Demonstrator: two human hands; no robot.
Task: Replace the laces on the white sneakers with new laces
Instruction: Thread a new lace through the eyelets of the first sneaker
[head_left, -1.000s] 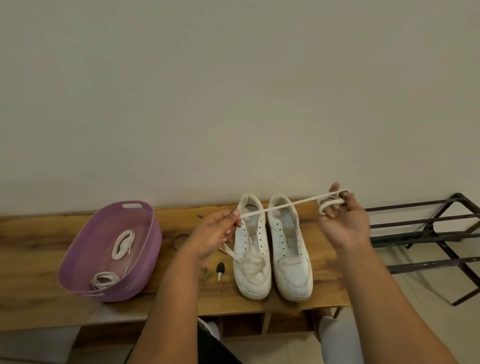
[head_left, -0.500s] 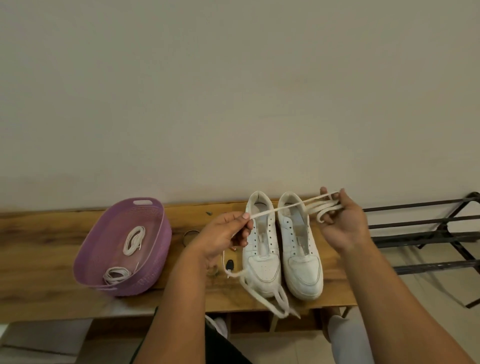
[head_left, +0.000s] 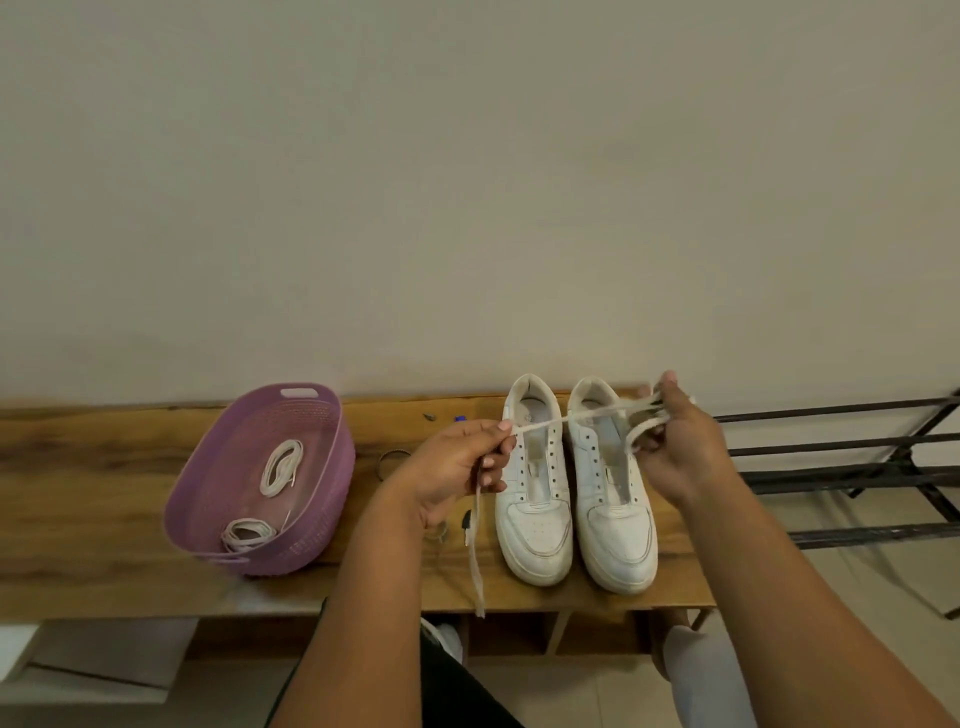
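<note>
We pinch the old lace (head_left: 540, 425) in our left hand (head_left: 452, 467) and wind it round the fingers of our right hand (head_left: 675, 452), stretched taut just above the white sneakers (head_left: 571, 499); its loose tail, piled over the toe of the left shoe half a second ago, now hangs short over the bench (head_left: 104, 499) edge, so coiling nears its end. Both shoes stand unlaced below our hands, with new laces (head_left: 280, 467) waiting in the purple basket (head_left: 311, 551), well left of the sneakers.

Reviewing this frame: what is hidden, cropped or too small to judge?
- Head view: the lace coils in the right hand; the fingers hide how many loops.
- Small dark items on the bench: too small to identify.
- Metal rack: cut off by the right edge.
</note>
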